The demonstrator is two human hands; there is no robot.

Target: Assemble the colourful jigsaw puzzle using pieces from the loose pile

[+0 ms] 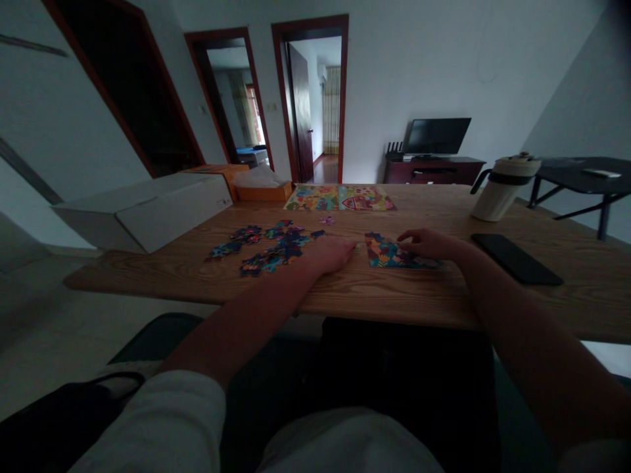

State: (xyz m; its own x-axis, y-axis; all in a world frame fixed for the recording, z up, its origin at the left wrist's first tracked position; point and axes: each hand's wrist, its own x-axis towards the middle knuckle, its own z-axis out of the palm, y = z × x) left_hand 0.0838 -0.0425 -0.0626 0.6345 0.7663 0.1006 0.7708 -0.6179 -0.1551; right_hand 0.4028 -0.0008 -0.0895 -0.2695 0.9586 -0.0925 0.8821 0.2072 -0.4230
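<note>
My left hand point(336, 254) lies low over the wood with its fingers drawn together. At its fingertips shows a small pale puzzle piece point(359, 247), partly hidden. To the right is a partly joined jigsaw puzzle point(382, 253), mostly teal with orange and red. My right hand point(424, 243) rests over its right part, fingers bent and thumb a little apart, covering some of the picture. Left of my left hand spreads a heap of loose puzzle pieces point(276, 251), mainly dark blue. A single pink piece point(327, 221) lies beyond the heap.
On the wooden table point(340, 289) stand a long white box point(172, 210), an orange tissue box point(263, 192) and a pale tumbler point(505, 190) with a dark handle. Two colourful picture sheets point(340, 198) lie at the far edge. A black phone point(515, 258) is near my right forearm.
</note>
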